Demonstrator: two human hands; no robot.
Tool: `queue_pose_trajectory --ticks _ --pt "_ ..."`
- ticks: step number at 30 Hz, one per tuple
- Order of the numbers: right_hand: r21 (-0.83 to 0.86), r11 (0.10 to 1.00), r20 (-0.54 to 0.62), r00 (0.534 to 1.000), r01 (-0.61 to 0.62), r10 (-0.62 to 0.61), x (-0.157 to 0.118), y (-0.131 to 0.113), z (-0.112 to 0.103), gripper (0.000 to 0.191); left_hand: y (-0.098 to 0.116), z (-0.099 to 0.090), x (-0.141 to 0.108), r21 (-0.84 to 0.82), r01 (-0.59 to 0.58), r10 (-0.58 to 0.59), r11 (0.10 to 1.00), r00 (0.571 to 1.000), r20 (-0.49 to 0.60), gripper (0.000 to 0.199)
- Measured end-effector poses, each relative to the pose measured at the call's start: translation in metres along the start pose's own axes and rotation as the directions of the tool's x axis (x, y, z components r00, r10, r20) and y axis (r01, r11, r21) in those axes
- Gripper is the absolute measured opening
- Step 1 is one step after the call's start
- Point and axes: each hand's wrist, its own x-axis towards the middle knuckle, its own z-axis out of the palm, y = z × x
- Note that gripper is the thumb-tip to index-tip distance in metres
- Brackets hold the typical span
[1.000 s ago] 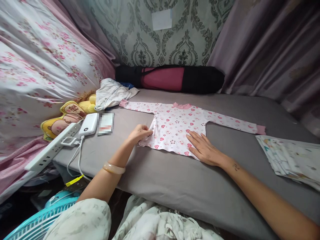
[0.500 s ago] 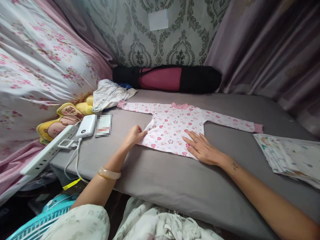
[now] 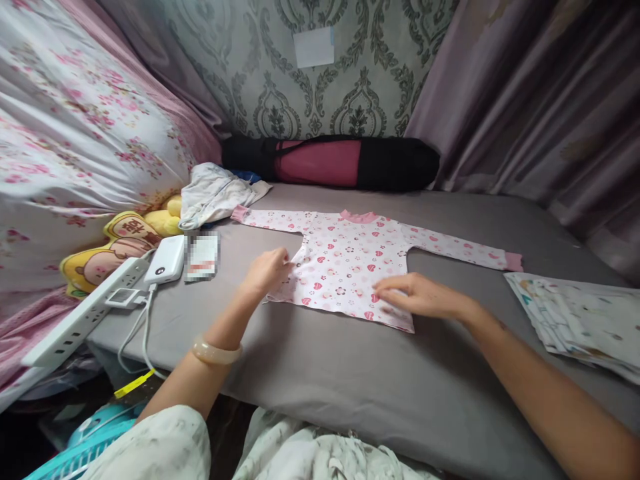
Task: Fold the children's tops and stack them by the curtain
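Observation:
A child's long-sleeved shirt (image 3: pixel 345 267), white with pink hearts and flowers, lies spread flat with its pink collar away from me and both sleeves stretched out sideways. My left hand (image 3: pixel 270 272) is at the shirt's left side edge, fingers curled closed on the fabric there; the fingertips are partly hidden and blurred. Over the lower right part of the shirt is my right hand (image 3: pixel 425 295), held sideways with fingers extended and nothing gripped. Its bottom right corner shows below that hand.
Folded patterned cloths (image 3: pixel 575 317) lie to the right. On the left are a crumpled white cloth (image 3: pixel 215 193), a blurred packet (image 3: pixel 202 257), a white power bank (image 3: pixel 166 259), a power strip (image 3: pixel 90 317) and a yellow plush toy (image 3: pixel 115 253). A black and pink bag (image 3: pixel 320 162) lies at the back.
My right hand has lifted and turned from lying flat on the shirt, moving slightly right. My left hand has curled more and shifted slightly left. The shirt's lower edge has spread wider.

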Motion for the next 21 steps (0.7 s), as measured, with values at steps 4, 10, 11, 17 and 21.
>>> queue_pose_trajectory --ticks 4,10,11,17,21 --pt "-0.021 0.998 -0.182 0.982 -0.055 0.050 0.064 -0.003 0.012 0.051 0.046 0.036 0.025 -0.094 -0.417 0.409 0.904 0.908 -0.093 0.023" --pt "-0.168 0.963 -0.142 0.972 -0.212 0.190 0.119 -0.015 0.045 0.058 0.072 0.079 0.054 -0.001 -0.395 0.394 0.919 0.917 -0.057 0.037" --pt "-0.177 0.958 -0.139 0.969 -0.227 0.204 0.120 -0.014 0.048 0.058 0.068 0.079 0.056 0.019 -0.357 0.358 0.934 0.933 -0.048 0.042" --pt "-0.171 0.924 -0.187 0.932 -0.343 0.312 0.110 0.017 0.038 0.064 0.024 0.064 0.063 0.092 -0.262 0.262 0.961 0.965 0.009 0.062" --pt "-0.131 0.882 -0.272 0.872 -0.452 0.406 0.108 0.048 0.032 0.068 0.014 0.060 0.066 0.094 -0.250 0.247 0.964 0.968 0.042 0.064"
